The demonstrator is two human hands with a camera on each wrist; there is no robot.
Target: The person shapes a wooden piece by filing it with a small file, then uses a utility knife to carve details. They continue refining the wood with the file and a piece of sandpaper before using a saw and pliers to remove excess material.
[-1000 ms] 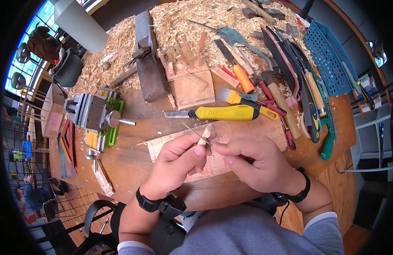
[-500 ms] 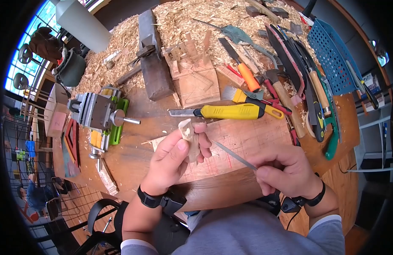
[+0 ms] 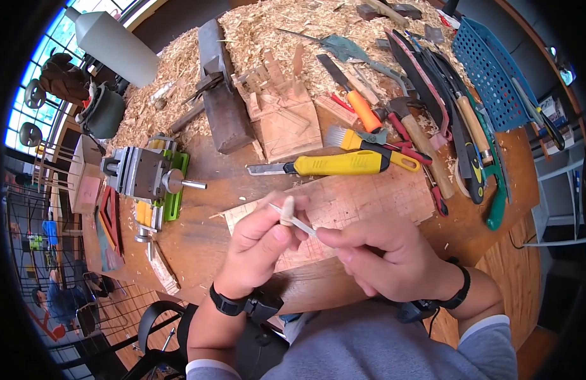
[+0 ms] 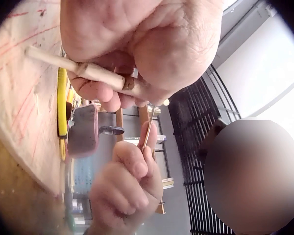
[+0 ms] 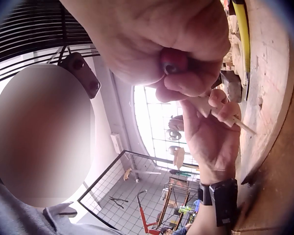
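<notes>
My left hand (image 3: 250, 246) pinches a small carved piece of wood (image 3: 287, 211) between thumb and fingers, over the front of the bench. In the left wrist view, this carved wood (image 4: 104, 75) has a thin stem sticking out to the left. My right hand (image 3: 394, 256) grips a slim metal file (image 3: 303, 227), its forefinger and thumb far along it. The file's narrow blade crosses the wood close by the left fingertips. The red butt of its handle (image 5: 174, 60) shows inside the right palm; the rest of the handle is hidden by the fingers.
Under the hands lies a flat board (image 3: 369, 196) with red lines. Beyond it are a yellow utility knife (image 3: 340, 163), a brush (image 3: 343, 137) and a wooden plane (image 3: 226, 120). A vise (image 3: 137, 168) stands left; saws and a blue basket (image 3: 489, 82) lie right. Shavings (image 3: 261, 31) cover the back.
Half a second ago the file was drawn back to the right, apart from the wood, which stood more upright. Now the right hand has come left and the file lies across the tilted wood again.
</notes>
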